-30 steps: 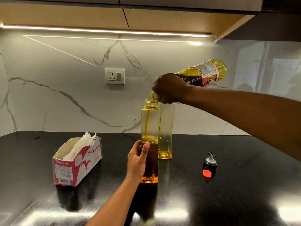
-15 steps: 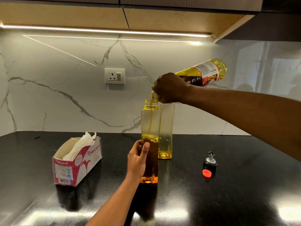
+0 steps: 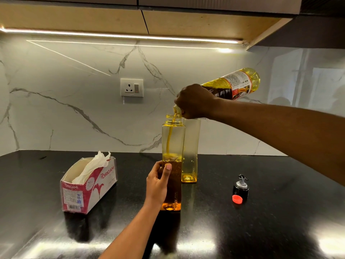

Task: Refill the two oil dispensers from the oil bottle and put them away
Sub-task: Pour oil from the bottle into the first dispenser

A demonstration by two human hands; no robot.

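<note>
Two tall square clear dispensers stand on the black counter [image 3: 242,230]. The near dispenser [image 3: 173,139] is about half full of amber oil, and my left hand [image 3: 157,184] grips its lower left side. My right hand [image 3: 196,101] holds the neck of the labelled oil bottle [image 3: 235,85], tipped mouth-down, and a thin stream of oil runs into the near dispenser's open top. Just behind and to the right stands the far dispenser [image 3: 190,146], with only a little oil at its bottom. Its top is hidden behind my right hand.
A black pourer cap [image 3: 240,188] with a metal spout and a small red bottle cap [image 3: 237,199] lie on the counter to the right. An open tissue box [image 3: 89,186] sits at the left. A wall socket [image 3: 131,87] is on the marble backsplash; cabinets hang overhead.
The oil level in the near dispenser has crept up slightly as the stream keeps running. Both hands and the bottle have held their places.
</note>
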